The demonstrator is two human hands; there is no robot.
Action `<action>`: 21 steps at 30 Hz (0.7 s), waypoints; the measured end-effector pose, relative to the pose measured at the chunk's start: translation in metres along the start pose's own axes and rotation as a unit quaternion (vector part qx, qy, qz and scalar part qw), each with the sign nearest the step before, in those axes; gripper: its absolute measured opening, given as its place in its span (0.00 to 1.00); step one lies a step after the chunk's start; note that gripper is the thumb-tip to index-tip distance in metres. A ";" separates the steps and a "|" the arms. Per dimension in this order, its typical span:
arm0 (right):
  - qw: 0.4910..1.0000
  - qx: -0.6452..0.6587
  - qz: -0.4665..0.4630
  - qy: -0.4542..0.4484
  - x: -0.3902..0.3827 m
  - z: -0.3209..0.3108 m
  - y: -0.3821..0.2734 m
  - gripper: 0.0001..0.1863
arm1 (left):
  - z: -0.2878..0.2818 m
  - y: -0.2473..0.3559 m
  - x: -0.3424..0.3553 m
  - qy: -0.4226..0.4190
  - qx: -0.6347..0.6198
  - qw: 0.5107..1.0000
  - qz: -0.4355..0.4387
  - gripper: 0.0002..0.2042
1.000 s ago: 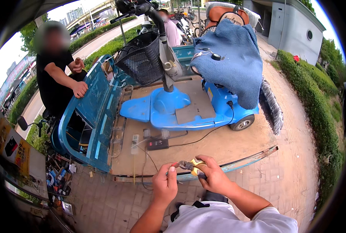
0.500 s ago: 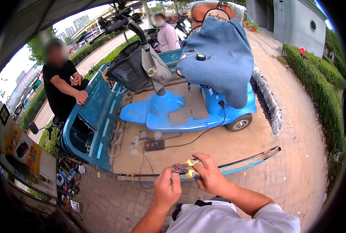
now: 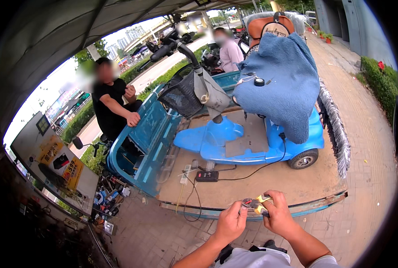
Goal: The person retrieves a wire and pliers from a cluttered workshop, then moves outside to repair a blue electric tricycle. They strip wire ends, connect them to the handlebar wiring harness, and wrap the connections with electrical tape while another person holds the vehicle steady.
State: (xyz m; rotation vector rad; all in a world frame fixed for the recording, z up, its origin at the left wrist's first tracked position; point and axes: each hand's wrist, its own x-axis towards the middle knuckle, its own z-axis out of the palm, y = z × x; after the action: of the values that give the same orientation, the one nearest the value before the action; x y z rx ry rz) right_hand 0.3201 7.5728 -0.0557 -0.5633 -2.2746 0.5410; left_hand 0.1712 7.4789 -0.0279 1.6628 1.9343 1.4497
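Note:
My right hand [image 3: 280, 215] is closed round the yellow-and-black handles of a pair of pliers [image 3: 262, 205], held in front of me near the cart's edge. Beside it, my left hand [image 3: 231, 222] pinches a small piece with a bit of red on it, right at the plier jaws. What exactly this piece is, I cannot make out. Beyond my hands, a blue mobility scooter [image 3: 234, 143] stands on the cart bed [image 3: 270, 185]. A blue towel [image 3: 281, 80] covers its seat, with a roll of black tape [image 3: 259, 82] lying on top.
A black charger box [image 3: 207, 176] with cables lies on the bed, one cable running to the scooter. A person in black [image 3: 112, 100] rests a hand on the teal cart side [image 3: 138, 172]; another in pink [image 3: 231, 53] is behind. Tools and parts [image 3: 107, 196] lie heaped at the left.
The view has swung to the left, so the whole scene sits further right. Both hands keep nearly the same hold, with the pliers at the small piece.

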 end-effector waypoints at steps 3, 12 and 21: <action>1.000 -0.003 -0.001 0.008 -0.006 0.009 0.000 0.22 | -0.008 -0.004 -0.004 -0.021 -0.001 1.000 -0.014 0.06; 0.996 0.074 0.046 -0.032 0.003 0.049 -0.023 0.18 | -0.058 -0.043 0.005 -0.065 0.032 0.996 0.047 0.06; 0.867 0.395 0.201 -0.226 0.022 0.074 -0.032 0.14 | -0.070 -0.089 0.019 -0.047 -0.219 0.971 -0.084 0.13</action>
State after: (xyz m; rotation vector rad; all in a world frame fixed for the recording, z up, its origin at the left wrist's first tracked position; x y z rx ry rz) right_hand 0.2442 7.5423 -0.0751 -0.5078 -2.0602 1.8682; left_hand 0.0599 7.4681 -0.0529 1.3096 1.5202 1.5566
